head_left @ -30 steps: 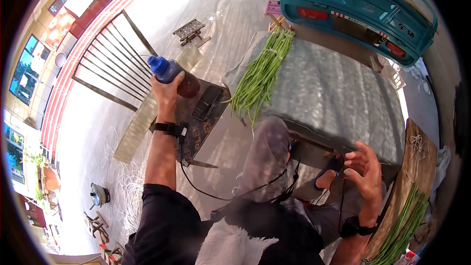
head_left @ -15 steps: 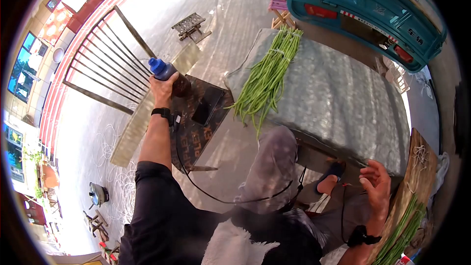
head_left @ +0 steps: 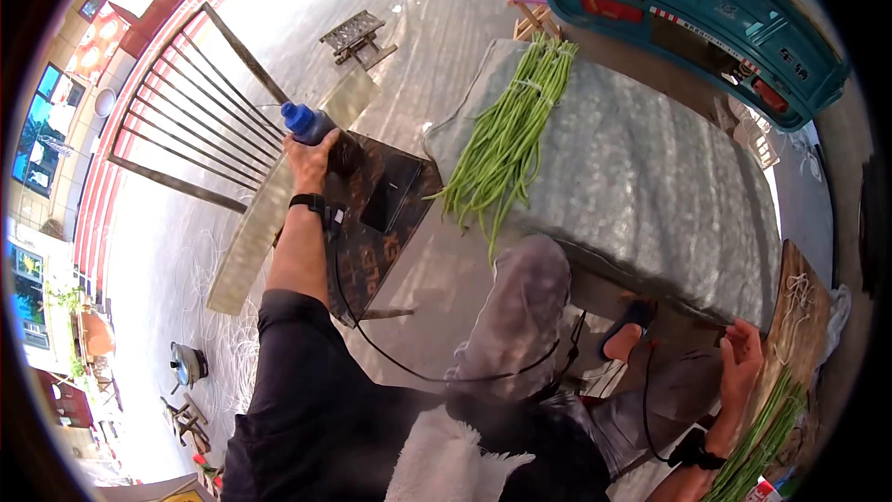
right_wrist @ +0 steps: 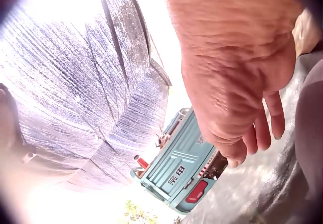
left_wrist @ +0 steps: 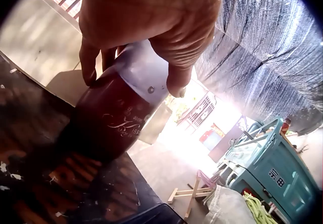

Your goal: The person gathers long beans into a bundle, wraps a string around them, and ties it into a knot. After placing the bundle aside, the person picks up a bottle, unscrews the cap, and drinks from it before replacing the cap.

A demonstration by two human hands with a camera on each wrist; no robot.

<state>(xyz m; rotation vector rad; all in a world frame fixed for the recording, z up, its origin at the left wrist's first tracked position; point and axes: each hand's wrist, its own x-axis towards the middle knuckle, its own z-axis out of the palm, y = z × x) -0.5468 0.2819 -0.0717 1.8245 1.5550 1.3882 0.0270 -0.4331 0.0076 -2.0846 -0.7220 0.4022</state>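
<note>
My left hand (head_left: 308, 165) grips a plastic bottle (left_wrist: 113, 115) around its upper part, thumb on one side and fingers on the other. The bottle has a blue cap (head_left: 298, 117) and dark red liquid inside; its base is at the dark printed board (head_left: 358, 265) of the chair seat. Beside it on the board lies a black phone (head_left: 390, 195). My right hand (head_left: 741, 363) holds nothing, its fingers relaxed, near the front right corner of the cloth-covered table (head_left: 641, 167). A tied bundle of long green beans (head_left: 511, 130) lies on that table's left side.
More long beans (head_left: 767, 437) and some string (head_left: 797, 293) lie on a wooden plank (head_left: 790, 339) at the right. A teal cargo vehicle (head_left: 697, 19) stands behind the table. A black cable (head_left: 400, 367) runs from my left wrist across my lap. A small stool (head_left: 358, 37) stands farther back.
The bottle, gripped in my left hand, has shifted slightly left and lowered to the board. My right hand has moved right and nearer to me, toward the plank.
</note>
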